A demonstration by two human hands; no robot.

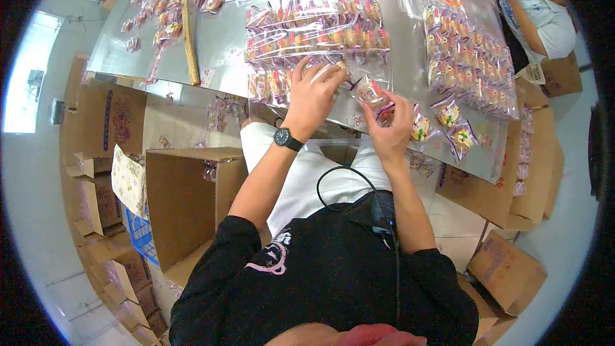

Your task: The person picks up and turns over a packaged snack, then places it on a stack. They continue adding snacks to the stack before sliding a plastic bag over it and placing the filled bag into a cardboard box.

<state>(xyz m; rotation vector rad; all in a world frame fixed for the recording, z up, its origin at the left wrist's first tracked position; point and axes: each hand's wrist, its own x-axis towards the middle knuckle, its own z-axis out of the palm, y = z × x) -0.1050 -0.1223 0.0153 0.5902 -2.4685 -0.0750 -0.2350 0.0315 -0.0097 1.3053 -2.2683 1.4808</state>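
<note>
So it looked to me like you were partway through the third row. Two rows of small wrapped packets sat packed tight in the clear bag (314, 29) on the surface (221, 57), and the row nearest you was filled on the left, with looser plastic and a gap toward the right.

Your left hand (315, 90) was over that near row, fingers spread and bent down onto the plastic. The tips were up by the end of the row, but I couldn't tell if they were actually pinching anything or just steadying it. Your right hand (392, 125) had thumb and fingers pinched on a wrapped packet (370, 92), just right of your left fingertips, at the bag's near right part.

A few yellow-marked packets (448, 113) lay loose past your right hand, and another packed bag (471, 57) was further right, near the other person (541, 19).

I'd say the next move called for standing that packet up snug against its neighbor, with the left hand keeping the row and the film in place. Easy does it, since a hard shove could've tipped the row or bunched up the plastic.
</note>
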